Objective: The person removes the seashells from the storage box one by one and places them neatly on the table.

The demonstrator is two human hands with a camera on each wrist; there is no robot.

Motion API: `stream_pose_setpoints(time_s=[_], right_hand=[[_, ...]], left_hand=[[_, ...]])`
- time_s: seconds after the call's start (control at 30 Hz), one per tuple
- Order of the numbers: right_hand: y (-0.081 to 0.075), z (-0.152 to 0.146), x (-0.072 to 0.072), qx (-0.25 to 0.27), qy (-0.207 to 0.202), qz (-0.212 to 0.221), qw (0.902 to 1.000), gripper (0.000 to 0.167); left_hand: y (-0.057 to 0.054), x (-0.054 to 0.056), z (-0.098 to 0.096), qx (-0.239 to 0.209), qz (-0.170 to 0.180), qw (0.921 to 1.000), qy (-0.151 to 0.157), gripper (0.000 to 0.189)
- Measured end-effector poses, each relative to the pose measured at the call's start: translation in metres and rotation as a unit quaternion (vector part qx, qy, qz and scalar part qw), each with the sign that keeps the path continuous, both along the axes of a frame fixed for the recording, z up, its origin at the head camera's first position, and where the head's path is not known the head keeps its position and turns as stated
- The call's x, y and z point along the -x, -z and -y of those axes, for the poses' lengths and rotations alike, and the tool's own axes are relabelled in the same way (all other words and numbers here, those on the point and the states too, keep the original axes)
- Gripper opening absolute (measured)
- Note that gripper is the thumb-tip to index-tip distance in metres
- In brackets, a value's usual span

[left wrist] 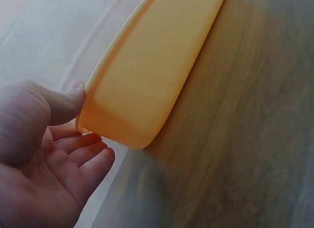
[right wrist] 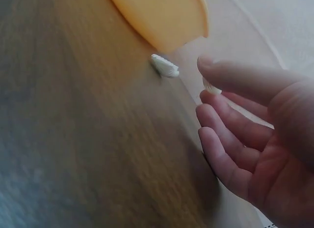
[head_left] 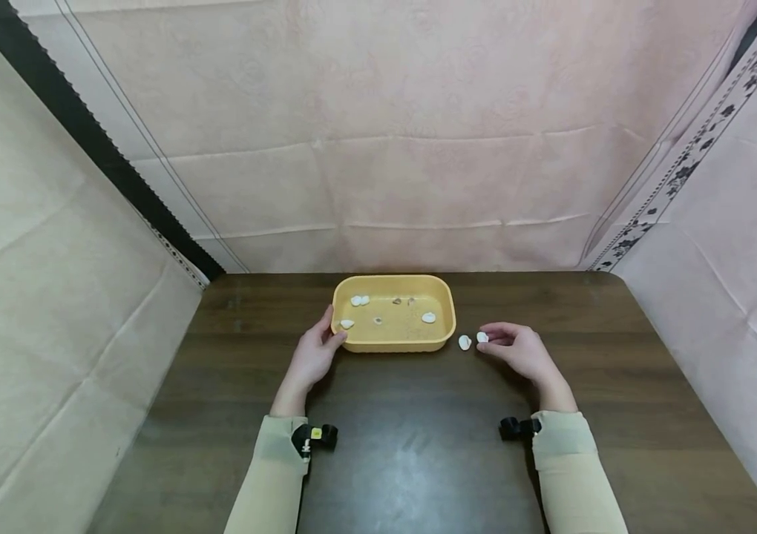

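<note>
A shallow yellow tray (head_left: 392, 345) sits at the table's far side with white seashells (head_left: 428, 317) and several small brownish pieces (head_left: 396, 301) inside. My left hand (head_left: 315, 352) grips its left end; in the left wrist view the thumb lies at the rim of the tray (left wrist: 142, 85), the fingers at its end. Just off the tray's right end, my right hand (head_left: 519, 350) pinches a white seashell (head_left: 482, 337) between thumb and fingertip, partly hidden by the thumb in the right wrist view. Another ribbed white seashell (right wrist: 165, 66) lies on the table between tray and hand.
The brown wooden table (head_left: 405, 430) ends just behind the tray. Pale cloth hangs at the back (head_left: 392, 185) and on both sides. A black wrist camera (head_left: 325, 437) is strapped on each sleeve.
</note>
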State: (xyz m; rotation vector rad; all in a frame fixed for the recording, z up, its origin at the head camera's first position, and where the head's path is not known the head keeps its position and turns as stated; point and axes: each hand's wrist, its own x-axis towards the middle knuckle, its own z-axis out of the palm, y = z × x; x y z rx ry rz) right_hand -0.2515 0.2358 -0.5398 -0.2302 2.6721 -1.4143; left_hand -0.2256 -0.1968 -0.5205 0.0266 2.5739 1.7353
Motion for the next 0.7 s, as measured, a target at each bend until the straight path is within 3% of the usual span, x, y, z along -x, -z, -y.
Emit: stream_pose_setpoints(time_s=[0.27,0.7], right_hand=[[0.001,0.005,0.000,-0.021,0.013,0.020,0.9995,0.036],[-0.001,0.013,-0.002,-0.053,0.019,0.007,0.9984,0.033]], left_hand=[[0.001,-0.001,0.001,-0.001,0.001,1.0000,-0.004,0.068],[0.002,-0.001,0.001,-0.002,0.001,1.0000,-0.005,0.068]])
